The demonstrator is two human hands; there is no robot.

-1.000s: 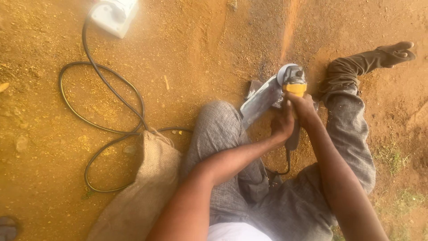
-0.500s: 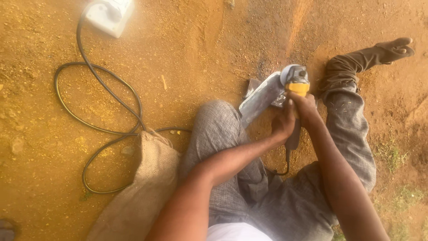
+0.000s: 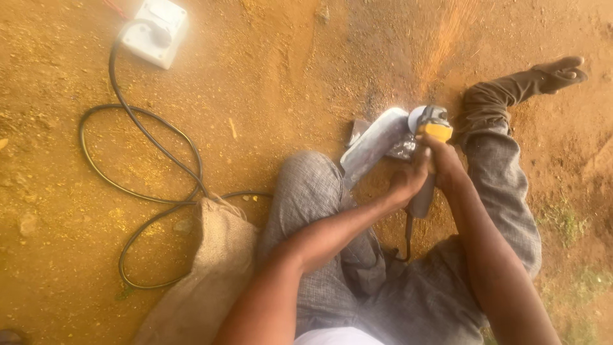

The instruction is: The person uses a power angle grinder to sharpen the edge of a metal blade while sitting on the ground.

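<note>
A: What do the hands have hold of?

B: Both are closed on an angle grinder (image 3: 426, 144). The right hand (image 3: 447, 167) is wrapped round its yellow-topped head, and the left hand (image 3: 407, 182) grips the dark body just behind it.

A: And where does the grinder sit?

B: On the right side of the scene, between the person's knees, its disc end touching the far end of a flat grey metal piece (image 3: 375, 145) that lies slanted on the dirt ground (image 3: 268, 83).

A: Has anything shifted in the last second?

B: Very little. The hands hold the same grip and the tool stays at the same end of the metal. Orange sparks (image 3: 447, 38) now fan out toward the far side, plainer than before, so the disc seems to be biting at that spot.

A: What else is around?

B: A black cable (image 3: 137, 124) loops over the ground on the left to a white socket box (image 3: 155, 32) at the far left. A burlap sack (image 3: 204, 281) lies near the left knee.
</note>
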